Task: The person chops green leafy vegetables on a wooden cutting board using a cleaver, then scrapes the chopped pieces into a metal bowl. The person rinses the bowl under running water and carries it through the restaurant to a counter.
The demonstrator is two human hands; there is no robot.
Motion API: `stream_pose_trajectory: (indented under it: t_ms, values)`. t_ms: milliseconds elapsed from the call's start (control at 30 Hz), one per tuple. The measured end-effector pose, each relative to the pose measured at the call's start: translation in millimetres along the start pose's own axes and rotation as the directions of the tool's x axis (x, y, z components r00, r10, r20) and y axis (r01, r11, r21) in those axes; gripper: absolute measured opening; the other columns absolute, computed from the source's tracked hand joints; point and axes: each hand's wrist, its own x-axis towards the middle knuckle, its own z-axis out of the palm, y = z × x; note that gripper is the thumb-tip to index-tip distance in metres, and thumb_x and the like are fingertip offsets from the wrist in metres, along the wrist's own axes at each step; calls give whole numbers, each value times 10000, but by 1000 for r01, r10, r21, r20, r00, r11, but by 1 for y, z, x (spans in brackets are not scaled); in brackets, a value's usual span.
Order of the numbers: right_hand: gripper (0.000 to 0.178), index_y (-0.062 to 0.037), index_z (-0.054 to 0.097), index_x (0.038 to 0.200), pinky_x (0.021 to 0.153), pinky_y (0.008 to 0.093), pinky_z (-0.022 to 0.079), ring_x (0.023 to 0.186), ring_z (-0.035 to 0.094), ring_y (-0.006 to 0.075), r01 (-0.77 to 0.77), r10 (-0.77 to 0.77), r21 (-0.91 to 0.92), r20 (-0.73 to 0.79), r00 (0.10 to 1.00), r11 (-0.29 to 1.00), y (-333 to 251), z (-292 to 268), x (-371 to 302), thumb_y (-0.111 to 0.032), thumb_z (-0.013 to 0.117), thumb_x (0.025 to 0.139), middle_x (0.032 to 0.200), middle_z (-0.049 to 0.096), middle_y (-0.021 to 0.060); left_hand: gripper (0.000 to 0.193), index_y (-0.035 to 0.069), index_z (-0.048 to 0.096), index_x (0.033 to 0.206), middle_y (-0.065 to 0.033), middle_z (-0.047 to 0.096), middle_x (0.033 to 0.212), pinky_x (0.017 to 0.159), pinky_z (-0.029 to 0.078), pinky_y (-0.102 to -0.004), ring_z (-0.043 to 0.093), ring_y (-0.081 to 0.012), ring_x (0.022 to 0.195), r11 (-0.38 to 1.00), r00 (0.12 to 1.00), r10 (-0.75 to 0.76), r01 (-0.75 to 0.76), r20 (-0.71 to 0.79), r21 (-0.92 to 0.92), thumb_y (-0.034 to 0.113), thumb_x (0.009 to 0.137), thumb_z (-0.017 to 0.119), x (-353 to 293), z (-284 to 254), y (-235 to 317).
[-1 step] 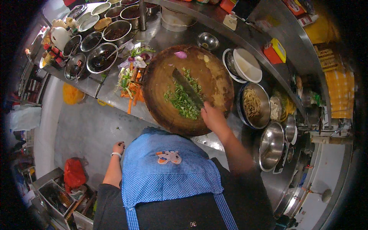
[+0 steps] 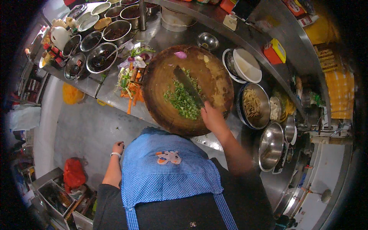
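Note:
My right hand (image 2: 214,120) is wrapped round the handle of a cleaver (image 2: 188,86), whose dark blade slants up and left over the round wooden chopping block (image 2: 161,63). Chopped green herbs (image 2: 181,101) lie along both sides of the blade, most of them on its left. Toward the block's far edge are a piece of purple onion (image 2: 180,55) and a small pale piece (image 2: 206,58). My left hand (image 2: 119,147) hangs beside the blue checked apron, off the counter, its fingers curled; whatever may be in them is hidden.
Carrot and vegetable scraps (image 2: 132,82) lie left of the block. Several bowls of sauces (image 2: 101,57) stand at the far left. On the right are white bowls (image 2: 248,66), a bowl of pale strips (image 2: 262,105) and a steel bowl (image 2: 271,147). A shelf edge (image 2: 264,53) runs above.
The cleaver's blade has shifted slightly to the right and nearer, still in my right hand. My left hand has not visibly moved.

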Motion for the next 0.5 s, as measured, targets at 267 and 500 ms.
stream_pose_trajectory:
  t_ms: [267, 500]
  values:
    - [272, 7, 489, 1049, 708, 517, 455, 799, 585, 458, -83, 81, 67, 30, 996, 994, 7, -4, 12, -217, 502, 895, 832, 608, 278, 217, 8, 653, 1010, -95, 667, 793, 644, 498, -292, 621, -176, 672, 999, 1000, 9, -9, 3, -41, 129, 854, 563, 6, 1, -9]
    - [350, -4, 494, 1148, 769, 549, 456, 828, 601, 458, -105, 105, 53, 0, 994, 993, 8, -14, 24, -260, 439, 916, 893, 628, 274, 221, 2, 649, 1016, -98, 668, 792, 644, 501, -295, 626, -178, 677, 1000, 1000, -18, 19, 13, -4, 123, 852, 562, 1, 0, 4]
